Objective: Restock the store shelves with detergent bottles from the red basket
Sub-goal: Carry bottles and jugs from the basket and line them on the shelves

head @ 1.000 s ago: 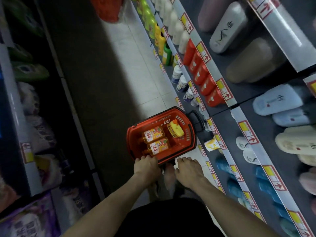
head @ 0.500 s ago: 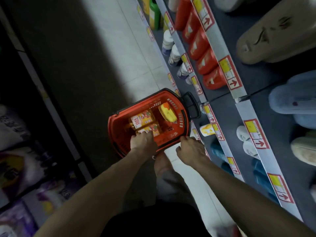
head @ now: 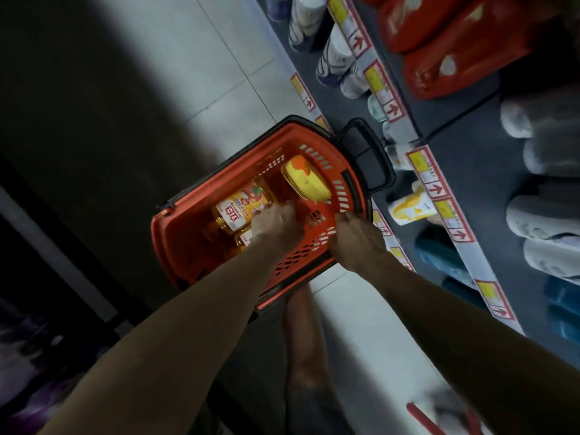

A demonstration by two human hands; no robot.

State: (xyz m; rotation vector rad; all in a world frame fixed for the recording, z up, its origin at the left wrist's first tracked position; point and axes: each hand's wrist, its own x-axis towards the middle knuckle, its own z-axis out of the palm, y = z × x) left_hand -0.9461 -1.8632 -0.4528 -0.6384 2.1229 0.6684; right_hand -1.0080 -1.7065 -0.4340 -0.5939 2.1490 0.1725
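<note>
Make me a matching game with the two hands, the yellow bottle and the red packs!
Things: 1 left hand; 2 right hand; 3 yellow bottle; 4 red packs.
Places: A on the shelf; B at the red basket's rim; C in the basket, on an amber bottle; D at the basket's far end.
Pairs: 1-C, 2-B, 3-D, 4-A.

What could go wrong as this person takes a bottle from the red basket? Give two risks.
1. The left hand covers the lower amber bottle, which lies beside the upper amber bottle; lifting one may roll the other.
2. The red basket stands close to the shelf, its black handle beside a white-and-yellow product; a tug might knock it.
</note>
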